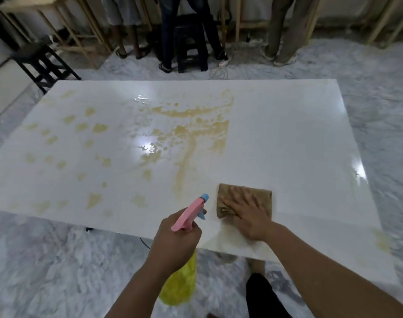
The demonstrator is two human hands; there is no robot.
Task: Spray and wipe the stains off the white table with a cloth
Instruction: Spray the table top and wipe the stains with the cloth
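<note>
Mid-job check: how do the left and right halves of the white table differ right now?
The left half of the table is dotted with yellowish stains, with wet smears toward the centre; the right half of the table looks mostly clean and glossy. The right hand presses the brown cloth on the right half; nothing rests on the left. Both are white.

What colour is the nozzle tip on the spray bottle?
Blue, on a pink spray head; the nozzle tip shows clearly in the head view.
</note>
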